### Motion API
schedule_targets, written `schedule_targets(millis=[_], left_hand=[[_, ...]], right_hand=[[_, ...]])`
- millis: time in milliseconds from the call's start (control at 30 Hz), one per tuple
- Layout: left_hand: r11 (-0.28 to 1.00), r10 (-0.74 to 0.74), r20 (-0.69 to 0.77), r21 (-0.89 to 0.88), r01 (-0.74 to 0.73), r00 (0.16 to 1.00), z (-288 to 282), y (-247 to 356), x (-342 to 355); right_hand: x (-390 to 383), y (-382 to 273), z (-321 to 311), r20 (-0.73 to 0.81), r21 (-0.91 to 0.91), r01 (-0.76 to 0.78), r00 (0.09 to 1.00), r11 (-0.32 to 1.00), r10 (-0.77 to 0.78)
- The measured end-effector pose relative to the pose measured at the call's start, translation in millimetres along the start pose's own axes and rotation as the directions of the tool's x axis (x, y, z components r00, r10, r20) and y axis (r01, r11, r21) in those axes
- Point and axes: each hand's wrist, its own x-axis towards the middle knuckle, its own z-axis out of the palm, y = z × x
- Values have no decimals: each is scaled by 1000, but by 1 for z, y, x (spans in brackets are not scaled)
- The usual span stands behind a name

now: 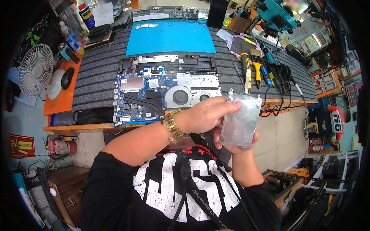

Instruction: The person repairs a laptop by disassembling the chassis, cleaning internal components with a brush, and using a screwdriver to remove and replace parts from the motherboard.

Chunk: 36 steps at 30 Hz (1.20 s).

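Note:
Both hands hold a flat silver drive in a metal bracket (242,121), with small mounting ears at its corners, raised just off the bench's front edge. My left hand (206,113), with a gold watch at the wrist, grips its left edge, thumb resting on the upper face. From beneath, my right hand (249,145) is wrapped round the lower end; most of its fingers are hidden behind the metal. Left of the drive lies an opened laptop base (129,98), its blue circuit board, black heat pipes and fans (180,97) exposed. My left forearm passes over its front edge.
A blue work mat (169,38) lies behind the laptop, with a long battery (165,14) beyond it. To the right are a yellow-handled brush (256,67), a yellow-and-black tool (245,61) and several cables. A white fan (36,69) stands left.

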Motion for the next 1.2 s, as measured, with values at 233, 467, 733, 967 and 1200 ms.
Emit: schedule_targets(millis=[233,467,733,967,1200], left_hand=[[970,138,-49,208,-125,989,-13,27,-13],[482,590,-246,872,-91,769,-153,116,-70],[350,838,-361,931,103,410,-278,110,-110],[267,824,-319,948,176,468,-276,99,-102],[250,813,-327,943,219,482,-277,97,-103]], right_hand=[[38,-23,7,-12,-67,112,994,991,-113],[76,-108,-4,-162,-797,29,952,604,-259],[156,-116,-12,-26,-952,-16,999,-304,27],[173,-98,-21,-28,-912,57,980,-406,199],[179,-93,-20,-47,-896,61,972,-439,231]])
